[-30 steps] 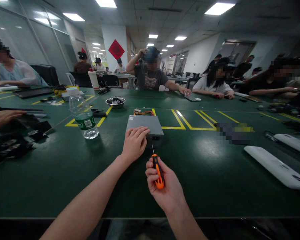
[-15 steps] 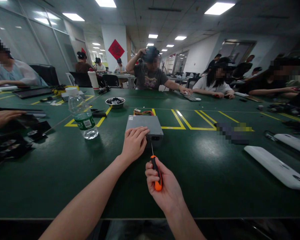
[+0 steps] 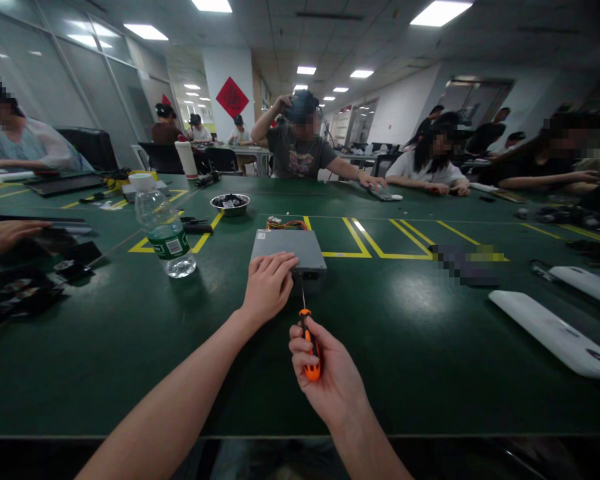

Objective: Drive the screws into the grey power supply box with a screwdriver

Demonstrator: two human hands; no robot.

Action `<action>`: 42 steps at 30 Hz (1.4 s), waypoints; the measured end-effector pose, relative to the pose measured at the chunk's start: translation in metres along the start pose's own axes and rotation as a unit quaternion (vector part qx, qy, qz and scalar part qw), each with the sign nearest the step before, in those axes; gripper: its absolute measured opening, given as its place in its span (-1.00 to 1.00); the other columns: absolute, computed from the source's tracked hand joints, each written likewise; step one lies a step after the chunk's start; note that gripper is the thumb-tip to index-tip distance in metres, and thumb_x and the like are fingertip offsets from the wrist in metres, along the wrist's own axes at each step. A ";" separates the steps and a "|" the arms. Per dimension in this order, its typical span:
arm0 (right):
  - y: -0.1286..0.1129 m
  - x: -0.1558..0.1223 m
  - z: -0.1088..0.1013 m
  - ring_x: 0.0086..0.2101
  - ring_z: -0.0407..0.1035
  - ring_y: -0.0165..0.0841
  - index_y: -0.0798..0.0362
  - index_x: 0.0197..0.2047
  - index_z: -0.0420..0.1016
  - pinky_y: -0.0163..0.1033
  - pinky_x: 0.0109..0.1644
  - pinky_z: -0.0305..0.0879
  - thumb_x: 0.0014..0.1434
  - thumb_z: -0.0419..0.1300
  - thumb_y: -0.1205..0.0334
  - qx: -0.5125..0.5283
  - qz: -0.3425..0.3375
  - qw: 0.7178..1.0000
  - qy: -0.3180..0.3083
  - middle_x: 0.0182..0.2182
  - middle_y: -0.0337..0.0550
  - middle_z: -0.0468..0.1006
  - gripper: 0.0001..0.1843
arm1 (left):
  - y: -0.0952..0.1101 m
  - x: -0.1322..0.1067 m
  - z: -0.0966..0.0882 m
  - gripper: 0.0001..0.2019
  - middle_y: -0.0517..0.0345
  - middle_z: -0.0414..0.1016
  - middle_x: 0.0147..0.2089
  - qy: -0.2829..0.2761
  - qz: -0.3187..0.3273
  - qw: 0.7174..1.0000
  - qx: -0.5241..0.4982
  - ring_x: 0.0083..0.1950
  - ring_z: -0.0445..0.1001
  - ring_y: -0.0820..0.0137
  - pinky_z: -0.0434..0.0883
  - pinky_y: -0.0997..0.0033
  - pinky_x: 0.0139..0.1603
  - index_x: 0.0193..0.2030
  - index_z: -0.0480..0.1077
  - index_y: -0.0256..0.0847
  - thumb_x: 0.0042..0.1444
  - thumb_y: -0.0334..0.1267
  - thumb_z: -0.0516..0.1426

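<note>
A grey metal computer power supply [image 3: 290, 243] lies on the green table in front of me, its coloured wires [image 3: 286, 225] at the far side and a socket on the near face. My left hand [image 3: 270, 287] rests on its top with fingers stretched out flat and the thumb down by the near edge. An orange and black screwdriver [image 3: 311, 350] is wrapped in the fingers of my right hand [image 3: 333, 373]. Its thin shaft points away from me to the near face, left of the socket. Where the tip ends is too small to make out.
A water bottle [image 3: 169, 233] stands left of the power supply, with a metal bowl of small parts [image 3: 230, 204] behind it. White devices [image 3: 555, 333] lie on the right. Another person's hand [image 3: 10, 238] touches dark parts at far left. Several people sit around the table.
The screwdriver handle has turned a little in my right hand and tilted slightly to the left. My left hand and the power supply have stayed in place.
</note>
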State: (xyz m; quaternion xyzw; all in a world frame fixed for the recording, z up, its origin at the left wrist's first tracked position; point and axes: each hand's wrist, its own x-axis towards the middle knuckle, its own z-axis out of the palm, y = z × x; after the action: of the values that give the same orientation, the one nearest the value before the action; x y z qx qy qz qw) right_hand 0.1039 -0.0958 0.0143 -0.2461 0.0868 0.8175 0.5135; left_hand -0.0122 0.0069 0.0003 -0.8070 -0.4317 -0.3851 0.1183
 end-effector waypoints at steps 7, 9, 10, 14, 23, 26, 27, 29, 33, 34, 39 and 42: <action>-0.001 0.000 -0.005 -0.60 0.20 -0.60 0.19 -0.23 0.36 -0.55 -0.60 0.22 0.25 -0.05 0.22 -0.037 0.020 0.999 -0.013 -0.54 -0.24 0.32 -0.76 | 0.000 0.000 0.001 -0.71 0.16 0.40 0.07 -0.001 0.002 1.000 0.001 0.11 0.30 0.35 0.07 0.18 0.12 -0.01 0.31 -0.09 0.17 -0.37 -0.06; -0.001 0.000 -0.004 -0.62 0.16 -0.60 0.21 -0.21 0.36 -0.56 -0.65 0.14 0.25 -0.06 0.23 -0.042 0.016 0.999 -0.018 -0.55 -0.24 0.30 -0.75 | -0.001 0.000 0.001 -0.71 0.15 0.40 0.07 -0.001 0.001 1.000 0.002 0.11 0.30 0.35 0.07 0.18 0.12 -0.01 0.31 -0.09 0.17 -0.37 -0.07; -0.001 0.000 -0.004 -0.64 0.14 -0.61 0.21 -0.22 0.36 -0.57 -0.68 0.09 0.25 -0.06 0.24 -0.041 0.012 0.999 -0.020 -0.55 -0.24 0.30 -0.75 | -0.001 0.000 0.001 -0.71 0.16 0.40 0.07 -0.001 0.001 1.000 0.002 0.11 0.30 0.35 0.08 0.18 0.12 -0.01 0.31 -0.09 0.17 -0.38 -0.06; -0.001 0.000 -0.003 -0.64 0.12 -0.64 0.20 -0.36 0.32 -0.61 -0.71 0.02 0.20 -0.01 0.32 -0.012 0.007 1.000 -0.024 -0.51 -0.21 0.31 -0.84 | 0.000 0.000 0.001 -0.70 0.17 0.40 0.07 -0.001 0.000 1.000 0.002 0.11 0.30 0.36 0.08 0.20 0.12 0.00 0.30 -0.09 0.15 -0.39 -0.05; 0.001 0.002 -0.006 -0.58 0.23 -0.58 0.19 -0.20 0.36 -0.53 -0.57 0.26 0.24 -0.05 0.21 -0.041 0.016 0.999 0.008 -0.52 -0.21 0.33 -0.75 | -0.001 0.000 0.001 -0.70 0.18 0.39 0.07 0.000 0.001 1.000 0.002 0.11 0.29 0.36 0.08 0.19 0.12 -0.01 0.30 -0.08 0.15 -0.38 -0.05; 0.001 0.002 -0.005 -0.63 0.16 -0.60 0.19 -0.18 0.35 -0.58 -0.69 0.07 0.25 -0.07 0.20 -0.032 0.024 0.999 -0.009 -0.54 -0.23 0.29 -0.73 | -0.001 0.000 0.002 -0.71 0.16 0.40 0.07 0.002 0.000 1.000 0.001 0.11 0.30 0.34 0.09 0.18 0.11 -0.01 0.31 -0.08 0.15 -0.38 -0.05; 0.001 0.001 -0.005 -0.64 0.13 -0.61 0.20 -0.20 0.35 -0.58 -0.72 0.01 0.25 -0.07 0.20 -0.023 0.024 0.999 -0.014 -0.53 -0.23 0.28 -0.73 | -0.001 0.000 0.002 -0.71 0.16 0.40 0.07 0.002 0.000 1.000 0.001 0.10 0.30 0.34 0.09 0.18 0.11 -0.01 0.31 -0.08 0.15 -0.38 -0.05; 0.001 0.000 -0.004 -0.64 0.12 -0.62 0.20 -0.27 0.32 -0.59 -0.74 -0.04 0.23 -0.04 0.21 -0.004 0.026 0.999 -0.019 -0.51 -0.21 0.29 -0.77 | -0.001 0.000 0.002 -0.70 0.16 0.40 0.07 0.001 -0.001 1.000 0.000 0.10 0.30 0.33 0.09 0.18 0.10 -0.01 0.31 -0.08 0.16 -0.38 -0.06; 0.000 -0.001 -0.005 -0.63 0.12 -0.64 0.16 -0.37 0.26 -0.63 -0.74 -0.03 0.23 -0.04 0.28 0.034 0.031 0.999 -0.021 -0.48 -0.20 0.28 -0.83 | -0.001 0.000 0.001 -0.70 0.16 0.40 0.07 -0.002 0.000 1.000 0.000 0.11 0.29 0.34 0.10 0.18 0.10 0.00 0.30 -0.08 0.15 -0.38 -0.05; 0.000 -0.001 -0.005 -0.63 0.11 -0.64 0.15 -0.37 0.26 -0.63 -0.74 -0.02 0.24 -0.05 0.28 0.041 0.031 0.998 -0.024 -0.48 -0.21 0.28 -0.82 | -0.001 0.000 0.001 -0.70 0.16 0.39 0.07 -0.002 0.000 1.000 0.000 0.11 0.29 0.34 0.10 0.18 0.10 0.00 0.30 -0.08 0.15 -0.38 -0.05; -0.001 -0.002 -0.005 -0.58 0.18 -0.61 0.19 -0.29 0.32 -0.59 -0.64 0.18 0.25 -0.06 0.24 0.006 0.018 1.000 -0.016 -0.48 -0.19 0.32 -0.78 | -0.001 0.000 0.001 -0.70 0.17 0.39 0.08 -0.004 -0.001 1.000 0.003 0.12 0.29 0.35 0.08 0.19 0.12 0.00 0.30 -0.08 0.16 -0.37 -0.06; -0.001 -0.003 -0.003 -0.56 0.21 -0.58 0.20 -0.19 0.35 -0.56 -0.63 0.20 0.25 -0.05 0.22 -0.032 0.016 0.999 0.004 -0.47 -0.17 0.33 -0.75 | 0.000 0.000 0.001 -0.71 0.16 0.39 0.08 -0.003 0.001 1.000 0.005 0.11 0.29 0.34 0.08 0.19 0.12 0.00 0.30 -0.09 0.15 -0.37 -0.05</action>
State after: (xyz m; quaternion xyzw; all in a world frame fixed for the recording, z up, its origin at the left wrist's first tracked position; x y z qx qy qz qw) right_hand 0.1068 -0.0993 0.0136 -0.2646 0.0667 0.8270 0.4916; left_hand -0.0117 0.0077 -0.0004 -0.8078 -0.4334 -0.3808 0.1209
